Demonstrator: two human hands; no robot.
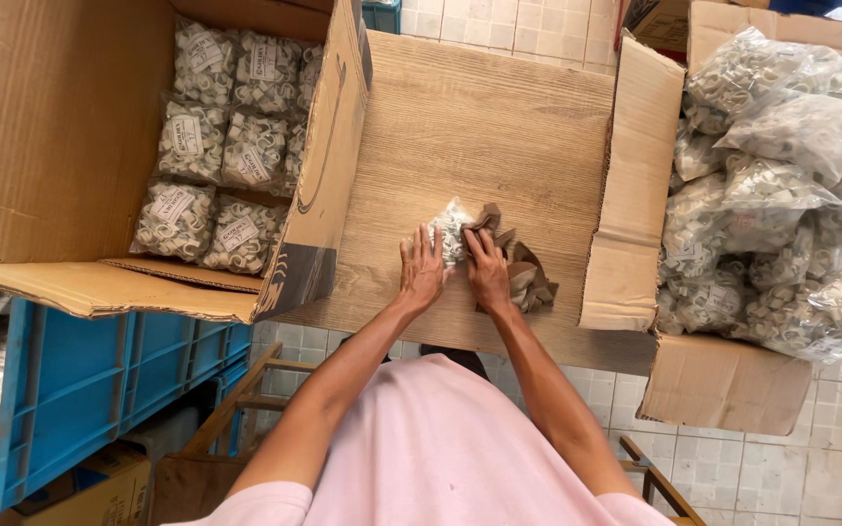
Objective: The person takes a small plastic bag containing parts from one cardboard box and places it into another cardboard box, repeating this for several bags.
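A small clear bag of white plastic parts (452, 230) lies on the wooden board (479, 127) in front of me. My left hand (422, 270) rests flat on its left side, fingers spread. Pressing on the bag's right edge is my right hand (487, 269), which also touches a crumpled heap of brown paper strips (526, 275) beside it. Both hands lie on top of the things rather than gripping them.
A large open cardboard box (60, 136) at the left holds several labelled bags of white parts (216, 146). Another cardboard box (723, 380) at the right is heaped with similar unlabelled bags (782, 195). A blue plastic crate (80, 390) stands low left.
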